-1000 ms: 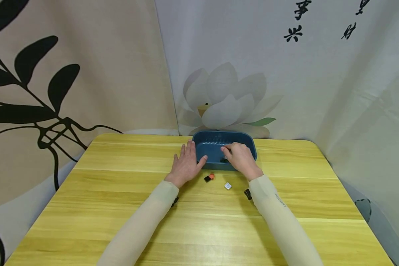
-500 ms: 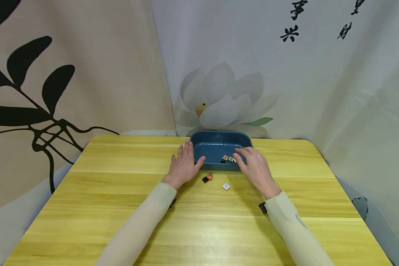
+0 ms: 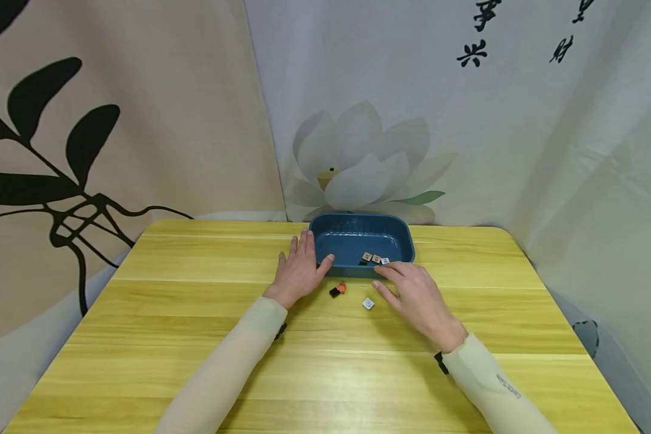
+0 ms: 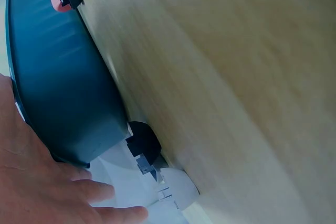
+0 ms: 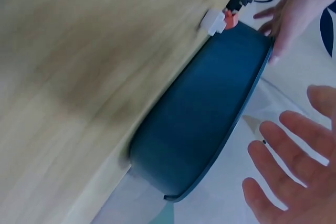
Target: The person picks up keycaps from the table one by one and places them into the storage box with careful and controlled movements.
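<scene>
A dark blue plastic tray [image 3: 352, 222] stands at the table's far edge. My left hand [image 3: 297, 274] rests at its left rim, fingers straight and thumb spread. My right hand [image 3: 415, 295] hovers by the front right of the tray with its fingers loosely spread, holding nothing. Inside the tray lie several small square pieces [image 3: 377, 259] with marked tops, pale and dark. In front of it sit an orange piece [image 3: 342, 288] touching a black piece [image 3: 334, 293], and a white square piece [image 3: 368, 304] nearer my right thumb.
In the left wrist view a black piece [image 4: 144, 142] and a white rounded piece [image 4: 178, 186] stand past the tray's end, near my left fingers. A printed curtain [image 3: 466, 150] hangs right behind the wooden table [image 3: 314, 374].
My right hand has let go over the tray, leaving pieces showing inside, then drawn back toward the front right and come down near the table. My left hand stays at the rim.
</scene>
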The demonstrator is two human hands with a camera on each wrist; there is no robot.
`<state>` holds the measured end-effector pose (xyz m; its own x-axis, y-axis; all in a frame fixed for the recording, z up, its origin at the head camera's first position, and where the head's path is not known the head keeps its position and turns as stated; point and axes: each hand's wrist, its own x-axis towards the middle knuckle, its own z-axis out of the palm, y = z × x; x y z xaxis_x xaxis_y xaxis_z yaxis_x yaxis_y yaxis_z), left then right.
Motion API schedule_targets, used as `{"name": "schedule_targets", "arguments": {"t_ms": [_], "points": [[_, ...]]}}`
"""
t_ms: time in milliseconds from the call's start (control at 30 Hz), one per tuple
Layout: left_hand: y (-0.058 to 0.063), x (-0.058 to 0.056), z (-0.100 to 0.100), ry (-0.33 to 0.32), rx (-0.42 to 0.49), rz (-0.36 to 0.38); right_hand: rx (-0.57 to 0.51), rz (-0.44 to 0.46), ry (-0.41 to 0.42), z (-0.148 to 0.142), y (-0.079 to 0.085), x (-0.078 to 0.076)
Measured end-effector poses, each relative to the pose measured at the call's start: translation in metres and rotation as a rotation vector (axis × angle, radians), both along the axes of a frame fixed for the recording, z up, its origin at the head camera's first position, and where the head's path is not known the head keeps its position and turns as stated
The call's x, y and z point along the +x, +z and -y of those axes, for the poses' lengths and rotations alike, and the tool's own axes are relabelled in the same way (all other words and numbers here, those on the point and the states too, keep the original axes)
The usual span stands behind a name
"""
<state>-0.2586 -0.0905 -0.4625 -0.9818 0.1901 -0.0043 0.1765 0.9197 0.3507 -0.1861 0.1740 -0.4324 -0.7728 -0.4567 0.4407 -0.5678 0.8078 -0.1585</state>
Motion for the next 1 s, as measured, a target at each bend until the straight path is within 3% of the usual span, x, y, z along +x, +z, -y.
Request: {"name": "schedule_targets", "arguments": {"t_ms": [367,1000], "points": [[0.001,0.001,0.000,0.000,0.017,-0.006,0.140,0.036,0.084,0.008,0.000,0.009],[0.001,0.001,0.000,-0.001,0.020,-0.002,0.294,0.230,0.142,0.011,-0.007,0.011]]}}
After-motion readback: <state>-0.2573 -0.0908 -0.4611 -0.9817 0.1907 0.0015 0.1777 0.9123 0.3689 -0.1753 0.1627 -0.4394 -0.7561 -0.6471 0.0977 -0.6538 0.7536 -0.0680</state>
